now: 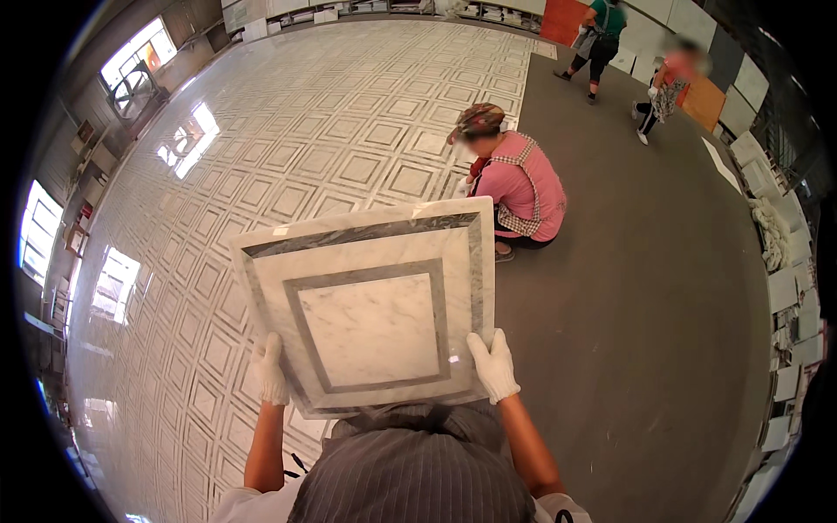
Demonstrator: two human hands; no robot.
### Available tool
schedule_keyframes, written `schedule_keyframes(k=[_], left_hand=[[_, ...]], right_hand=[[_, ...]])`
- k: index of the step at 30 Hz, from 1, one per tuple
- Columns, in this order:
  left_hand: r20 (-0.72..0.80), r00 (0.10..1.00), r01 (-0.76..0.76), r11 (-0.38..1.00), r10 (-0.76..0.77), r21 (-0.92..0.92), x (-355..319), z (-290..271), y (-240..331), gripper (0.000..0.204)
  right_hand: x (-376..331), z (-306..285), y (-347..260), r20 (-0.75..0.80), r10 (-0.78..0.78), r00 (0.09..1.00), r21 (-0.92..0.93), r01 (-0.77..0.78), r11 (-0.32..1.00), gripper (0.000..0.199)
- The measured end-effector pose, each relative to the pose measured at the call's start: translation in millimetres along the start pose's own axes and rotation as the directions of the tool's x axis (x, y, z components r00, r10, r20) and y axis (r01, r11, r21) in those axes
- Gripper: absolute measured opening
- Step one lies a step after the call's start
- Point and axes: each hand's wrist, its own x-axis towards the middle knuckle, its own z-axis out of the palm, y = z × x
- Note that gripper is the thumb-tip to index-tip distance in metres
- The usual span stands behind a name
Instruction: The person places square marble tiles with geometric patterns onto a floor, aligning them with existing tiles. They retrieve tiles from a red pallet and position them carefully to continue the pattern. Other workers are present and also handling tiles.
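Note:
Held up in front of my body is a large square marble tile [370, 327], white with grey veins and two grey bands forming nested squares. My left hand [269, 370], in a white knit glove, grips its left edge low down, thumb over the front. On the opposite edge my right hand [494, 366], gloved the same way, is closed with the thumb on the face. The fingers behind the tile are hidden. Its lower edge is close to my dark striped apron [410, 475].
Polished patterned tiles [288, 166] cover the floor on the left; bare dark grey floor [628, 349] lies right. A person in pink [527, 187] crouches just beyond my tile. Two people, in green [603, 30] and red [671, 78], are far right. Stacked slabs [789, 296] line the right wall.

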Motion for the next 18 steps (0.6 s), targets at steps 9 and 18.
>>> schedule_keyframes(k=[9,18], left_hand=[[0.164,0.985,0.047,0.998,-0.052,0.039,128.7,104.7,21.5,0.018],[0.125,0.991,0.045,0.999,-0.046,0.009,183.8,137.7,15.8,0.029]], right_hand=[[98.9,11.5,-31.5,-0.171,0.059,0.984,0.087,-0.045,0.995,0.041],[184.8,11.4,-71.7,-0.075,0.057,0.996,-0.013,-0.058,0.998,0.043]])
